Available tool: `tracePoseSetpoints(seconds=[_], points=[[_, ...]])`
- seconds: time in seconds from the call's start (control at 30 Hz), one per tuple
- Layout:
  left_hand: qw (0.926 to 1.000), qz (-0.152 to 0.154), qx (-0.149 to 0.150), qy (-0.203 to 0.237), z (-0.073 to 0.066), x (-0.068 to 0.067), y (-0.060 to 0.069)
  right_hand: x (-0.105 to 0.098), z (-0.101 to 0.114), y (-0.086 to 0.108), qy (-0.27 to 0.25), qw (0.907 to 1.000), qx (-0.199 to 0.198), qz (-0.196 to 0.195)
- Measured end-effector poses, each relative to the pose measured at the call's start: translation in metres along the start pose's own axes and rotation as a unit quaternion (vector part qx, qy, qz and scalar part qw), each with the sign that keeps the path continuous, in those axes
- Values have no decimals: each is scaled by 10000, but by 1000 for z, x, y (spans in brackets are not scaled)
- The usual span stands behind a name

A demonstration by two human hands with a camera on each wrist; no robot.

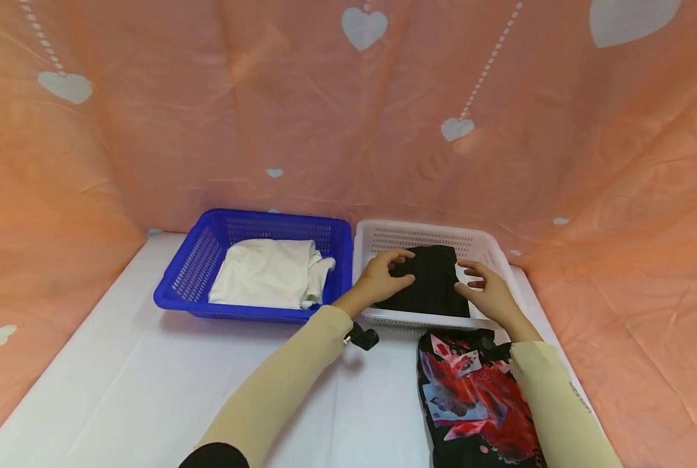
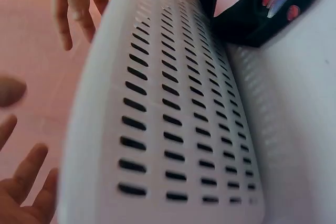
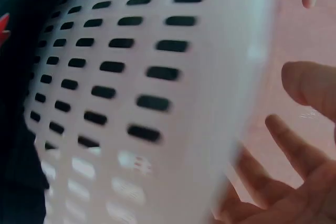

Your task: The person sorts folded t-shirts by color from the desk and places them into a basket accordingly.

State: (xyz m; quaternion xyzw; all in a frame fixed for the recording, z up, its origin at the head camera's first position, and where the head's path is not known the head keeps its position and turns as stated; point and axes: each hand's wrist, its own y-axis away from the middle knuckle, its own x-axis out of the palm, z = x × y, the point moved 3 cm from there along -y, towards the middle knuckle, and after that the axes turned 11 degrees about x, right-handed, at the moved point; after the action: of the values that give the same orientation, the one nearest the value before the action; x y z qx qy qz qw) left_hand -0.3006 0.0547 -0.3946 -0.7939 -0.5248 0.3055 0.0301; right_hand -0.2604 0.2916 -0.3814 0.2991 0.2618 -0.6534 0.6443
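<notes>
A folded black cloth (image 1: pixel 427 286) lies inside the white perforated basket (image 1: pixel 436 229). At its left edge is my left hand (image 1: pixel 380 276), fingers spread and slightly bent; whether the fingertips touch the cloth I cannot tell. My right hand (image 1: pixel 491 292) hovers over the basket's right side, thumb and fingers parted, beside the cloth's right edge. Both wrist views look along the basket's slotted outer wall, with the left hand's fingers (image 2: pixel 31 171) and the right hand's fingers (image 3: pixel 294 150) loose beyond the rim. Neither hand grips anything.
Left of the white basket stands a blue basket (image 1: pixel 169 300) holding a folded white cloth (image 1: pixel 266 273). A black garment with a red floral print (image 1: pixel 477 396) lies in front of the white basket, partly under the right forearm. An orange curtain (image 1: pixel 301 117) surrounds the white table (image 1: pixel 149 383).
</notes>
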Motion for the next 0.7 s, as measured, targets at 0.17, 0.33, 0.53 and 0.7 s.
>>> tracePoseSetpoints(seconds=[0.17,0.33,0.53,0.7], points=[[9988,455,188,10,-19,-2,15,-11,1,21,-110,9996,-260,-67],[9975,587,380,26,-41,4,33,-17,5,46,55,9990,-448,30],[9949,887,467,90,-60,20,58,-21,0,82,18,9962,-846,202],[9909,1346,-88,-52,-57,42,79,-22,-19,106,301,9958,-797,334]])
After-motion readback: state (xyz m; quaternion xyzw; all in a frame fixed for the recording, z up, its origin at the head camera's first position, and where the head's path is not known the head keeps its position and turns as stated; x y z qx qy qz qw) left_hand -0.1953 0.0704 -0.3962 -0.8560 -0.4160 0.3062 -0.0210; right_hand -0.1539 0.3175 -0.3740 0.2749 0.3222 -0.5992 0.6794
